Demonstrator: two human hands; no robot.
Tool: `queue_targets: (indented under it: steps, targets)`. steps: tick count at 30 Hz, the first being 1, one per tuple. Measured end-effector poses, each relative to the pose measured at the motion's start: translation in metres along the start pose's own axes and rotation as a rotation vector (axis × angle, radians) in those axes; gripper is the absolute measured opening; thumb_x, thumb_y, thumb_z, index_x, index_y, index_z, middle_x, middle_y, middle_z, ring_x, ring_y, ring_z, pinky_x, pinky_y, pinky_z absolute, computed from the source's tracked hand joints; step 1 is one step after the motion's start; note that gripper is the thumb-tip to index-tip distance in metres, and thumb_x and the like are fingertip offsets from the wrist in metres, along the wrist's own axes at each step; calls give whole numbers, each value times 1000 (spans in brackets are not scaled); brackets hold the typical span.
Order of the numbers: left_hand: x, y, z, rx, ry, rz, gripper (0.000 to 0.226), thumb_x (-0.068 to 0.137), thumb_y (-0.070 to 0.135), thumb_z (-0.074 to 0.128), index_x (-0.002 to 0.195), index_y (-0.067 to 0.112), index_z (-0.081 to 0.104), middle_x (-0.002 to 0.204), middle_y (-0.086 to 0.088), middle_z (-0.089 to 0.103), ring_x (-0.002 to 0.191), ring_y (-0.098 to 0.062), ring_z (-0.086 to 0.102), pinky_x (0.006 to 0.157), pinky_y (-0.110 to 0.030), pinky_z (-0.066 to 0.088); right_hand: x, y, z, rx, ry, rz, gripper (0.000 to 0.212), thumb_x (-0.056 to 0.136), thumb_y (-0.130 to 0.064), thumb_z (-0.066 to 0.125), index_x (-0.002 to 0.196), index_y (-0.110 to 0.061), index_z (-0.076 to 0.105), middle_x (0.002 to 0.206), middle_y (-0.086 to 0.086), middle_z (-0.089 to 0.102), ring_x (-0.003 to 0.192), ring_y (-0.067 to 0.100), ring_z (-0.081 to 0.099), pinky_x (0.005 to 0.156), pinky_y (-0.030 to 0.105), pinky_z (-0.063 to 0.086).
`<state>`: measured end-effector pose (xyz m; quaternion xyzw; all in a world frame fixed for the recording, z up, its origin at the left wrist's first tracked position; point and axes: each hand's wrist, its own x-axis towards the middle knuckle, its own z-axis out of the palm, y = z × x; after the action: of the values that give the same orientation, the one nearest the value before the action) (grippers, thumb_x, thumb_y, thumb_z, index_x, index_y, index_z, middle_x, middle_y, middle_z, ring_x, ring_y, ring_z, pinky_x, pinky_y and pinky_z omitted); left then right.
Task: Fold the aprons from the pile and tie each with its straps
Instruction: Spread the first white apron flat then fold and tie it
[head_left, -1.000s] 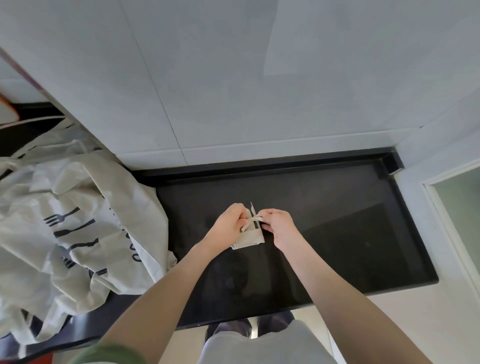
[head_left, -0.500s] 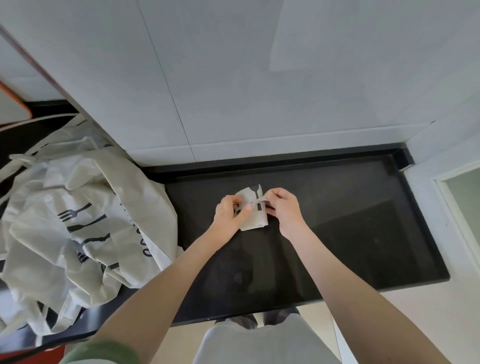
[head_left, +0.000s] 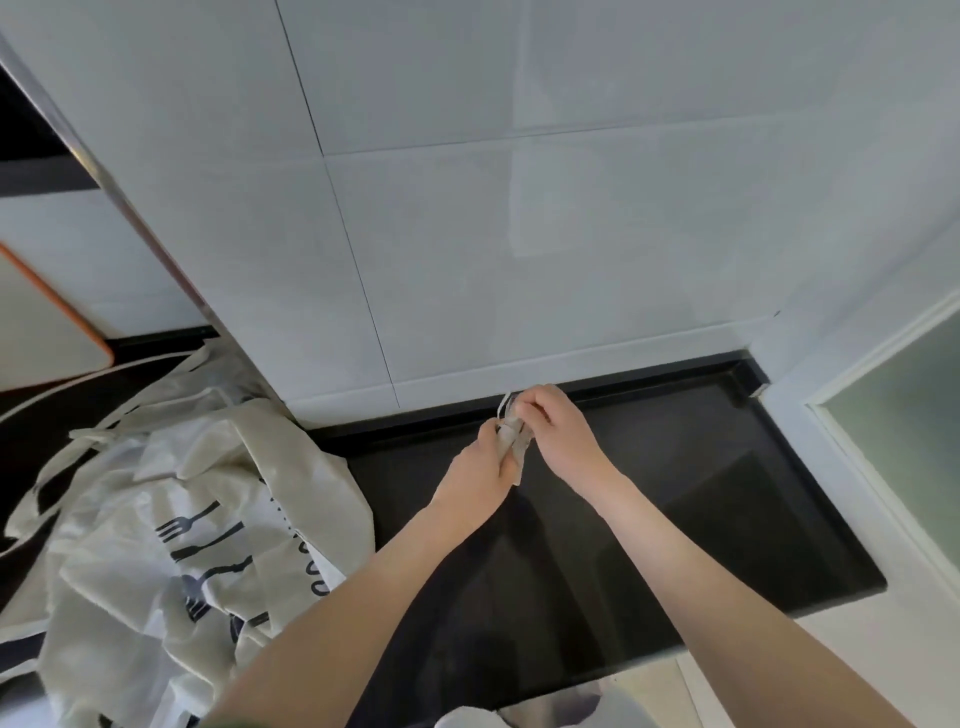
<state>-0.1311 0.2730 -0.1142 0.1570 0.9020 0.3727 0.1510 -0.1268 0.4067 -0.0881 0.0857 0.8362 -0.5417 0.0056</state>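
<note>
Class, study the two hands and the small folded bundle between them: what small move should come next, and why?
Probably pull the strap snug. The left hand grips the folded apron, the right hand pinches the strap at its top, and a loose end sticks up, so the tie looks unfinished.

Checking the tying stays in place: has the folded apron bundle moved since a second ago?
Yes. The folded apron bundle, gripped in the left hand and right hand, now appears near the counter's back edge; earlier it was mid-counter.
</note>
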Motion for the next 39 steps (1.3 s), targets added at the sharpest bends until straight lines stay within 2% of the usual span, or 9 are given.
queue_targets:
  steps: [5, 9, 12, 18, 22, 26, 31, 35, 39]
  targets:
    - [2, 26, -20, -331, 96, -119, 10, 99, 14, 40, 104, 9, 47, 81, -2, 55, 61, -11, 50, 48, -13, 40, -8, -11, -15, -136, -59, -94, 15, 94, -26, 59, 102, -21, 48, 100, -7, 51, 88, 5, 51, 74, 16, 40]
    - [-2, 44, -44, -526, 54, -74, 19, 97, 19, 41, 108, 14, 55, 104, -15, 64, 95, -29, 64, 84, -44, 57, -4, -29, -34, -341, -78, -241, 15, 96, -21, 55, 85, -17, 46, 92, -2, 48, 88, 13, 43, 75, 23, 36]
    - [-1, 57, -66, -617, 19, -75, 22, 99, 16, 39, 112, 12, 56, 113, -18, 63, 105, -29, 62, 89, -46, 55, 4, -55, -51, -473, -72, -325, 20, 98, -21, 52, 80, -16, 45, 89, -1, 49, 90, 16, 40, 76, 26, 31]
    - [-5, 111, -113, -770, -22, 35, 32, 102, 27, 43, 131, 12, 44, 123, -12, 60, 105, -25, 66, 88, -45, 56, 0, -105, -81, -388, 55, -426, 16, 99, -20, 48, 84, -14, 49, 87, -2, 57, 83, 14, 49, 67, 18, 37]
    - [-17, 153, -161, -895, -154, 189, 53, 91, 37, 49, 141, 20, 38, 127, -18, 61, 111, -36, 63, 97, -49, 50, -2, -161, -118, -169, 86, -461, 17, 99, -21, 52, 87, -9, 57, 73, -4, 57, 59, 2, 46, 57, 13, 38]
    - [-25, 184, -198, -670, -211, 342, 56, 89, -4, 43, 132, 30, 53, 114, -16, 68, 107, -31, 65, 95, -39, 52, -2, -199, -154, 87, -68, -369, 19, 98, -22, 54, 82, -12, 56, 67, -9, 54, 61, 3, 46, 57, 15, 36]
    - [-13, 237, -217, 14, 153, 624, 35, 89, 21, 67, 118, 39, 58, 108, 2, 55, 100, -9, 52, 84, -11, 41, -3, -234, -192, 264, -57, -354, 21, 97, -21, 55, 77, -14, 60, 71, -2, 60, 65, 12, 53, 62, 24, 41]
    - [-6, 270, -221, -50, 296, 718, 23, 89, 20, 66, 98, 38, 57, 113, 13, 47, 110, -4, 43, 86, -5, 36, -15, -264, -210, 331, -102, -338, 21, 97, -18, 52, 79, -13, 61, 69, 3, 62, 58, 14, 57, 50, 22, 42]
    - [-7, 291, -215, -361, 337, 705, 14, 97, 21, 55, 84, 20, 51, 77, 12, 54, 72, -3, 50, 62, -16, 41, -19, -275, -225, 462, -227, -439, 22, 97, -19, 49, 99, -12, 69, 91, 7, 67, 84, 25, 61, 69, 30, 48]
